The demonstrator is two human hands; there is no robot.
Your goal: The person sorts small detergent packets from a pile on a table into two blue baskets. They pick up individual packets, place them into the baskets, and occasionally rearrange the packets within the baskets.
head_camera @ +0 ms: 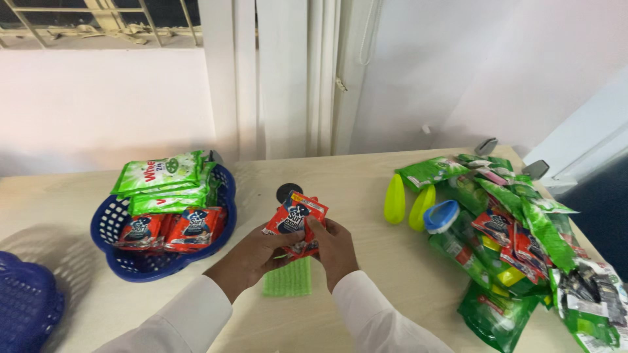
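Holding a small stack of red sachets [296, 219] over mid-table, both hands closed on it: left hand [252, 258] grips the lower left edge from beneath, right hand [335, 248] pinches the right side with thumb on the front. Stack sits tilted, clear of the table [353, 183], above a green scrub pad [288, 280] lying flat near the wrists. A dark round disc [286, 191] shows just behind the sachets. Progress, judged from the layout: blue basket [124, 261] at left already has green packets [167, 183] stacked at its far side and red sachets of the same kind [171, 229] laid at its near side, so part of the sorting looks done. Second blue basket [26, 304] at the near left edge; cannot tell its contents, only its wall shows. Left to do: big mixed pile [523, 242] on the right, with green packets, red sachets, a blue-lidded item [441, 216] and two yellow-green pieces [407, 201] at its left edge, all loose and overlapping. Pile looks far larger than what's in the basket, so I'd call it well under half done. Held stack is well apart from both basket and pile.
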